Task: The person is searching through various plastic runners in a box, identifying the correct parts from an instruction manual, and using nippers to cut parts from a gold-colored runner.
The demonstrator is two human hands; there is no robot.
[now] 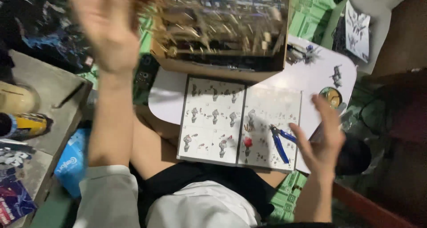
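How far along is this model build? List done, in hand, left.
Done: two small built pieces lie on the white table. In hand: the left hand is raised at the box of sprues, blurred; the right hand hovers open beside the blue nippers on the open instruction booklet. Left: probably most, since the box looks full.

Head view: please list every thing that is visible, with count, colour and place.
box: one, brown cardboard, full of blurred part frames, top centre
booklet: one, white with pictures, open, centre
nippers: one, blue handles, on the booklet's right page
table: one, white, under the booklet
jar: one, small, round, on the table at right
can: one, yellow and black, lying at left
pack: one, blue, lower left
left hand: raised, blurred, at the box
right hand: open, beside the nippers
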